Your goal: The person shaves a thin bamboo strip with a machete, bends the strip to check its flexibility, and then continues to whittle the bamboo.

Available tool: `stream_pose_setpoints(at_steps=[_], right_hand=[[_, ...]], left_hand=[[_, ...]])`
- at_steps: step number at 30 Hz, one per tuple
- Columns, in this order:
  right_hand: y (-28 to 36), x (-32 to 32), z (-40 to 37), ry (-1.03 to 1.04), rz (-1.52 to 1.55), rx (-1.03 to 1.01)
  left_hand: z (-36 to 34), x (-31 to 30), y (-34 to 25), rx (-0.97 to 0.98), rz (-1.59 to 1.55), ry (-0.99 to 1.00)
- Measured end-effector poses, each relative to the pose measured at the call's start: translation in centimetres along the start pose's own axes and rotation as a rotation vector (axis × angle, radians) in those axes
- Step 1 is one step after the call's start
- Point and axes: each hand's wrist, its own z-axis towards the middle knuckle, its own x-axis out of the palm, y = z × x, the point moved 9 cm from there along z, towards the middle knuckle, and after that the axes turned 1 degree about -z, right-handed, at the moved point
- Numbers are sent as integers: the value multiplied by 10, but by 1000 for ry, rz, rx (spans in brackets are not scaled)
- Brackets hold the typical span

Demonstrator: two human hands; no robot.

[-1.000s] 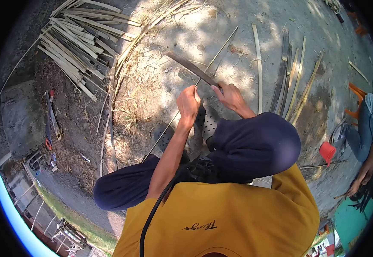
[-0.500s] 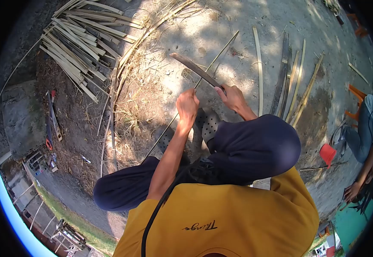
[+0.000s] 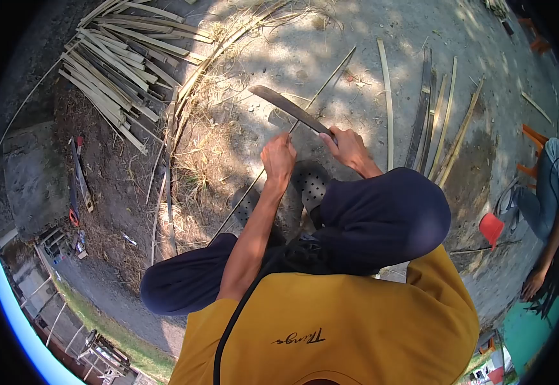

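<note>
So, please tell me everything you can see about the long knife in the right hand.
The long knife has a dark, flat, slightly curved blade that looks like worn metal. Its handle is hidden inside the right hand. The blade slants away to the left, over sunlit ground, and crosses the thin bamboo strip that the left hand grips.

Bare dirt ground (image 3: 331, 32) carries a pile of split bamboo slats (image 3: 115, 61), loose strips (image 3: 443, 119) and dry shavings (image 3: 205, 151).
</note>
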Motion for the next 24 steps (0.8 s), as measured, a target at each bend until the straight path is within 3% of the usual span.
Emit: stream_pose_setpoints(at_steps=[3,6,8,10,11,14,18,20,24], right_hand=[[-29,-15,18,-63,117,186],[-6,-4,0,56,96,97],[-1,-3,-2,-26,78,-21],[-15,1,1,-20,54,48],[-33,2,12,-53,57,98],[-31,-11,16,-164,190,118],[-8,1,-6,-34,82,-15],[-24,0,8,-25,37,36],[-47,-27,30,-215,75,96]], left_hand=[[-6,0,1,-13,-39,-5],[4,6,-11,9,-50,17],[10,3,-11,7,-73,-11],[-3,3,2,-71,-60,51],[-7,-4,2,-39,-92,-33],[-5,-3,0,-49,-105,-41],[5,1,-5,-54,-108,54],[-2,-3,-1,-55,-105,47],[-1,-1,-3,-5,-60,30]])
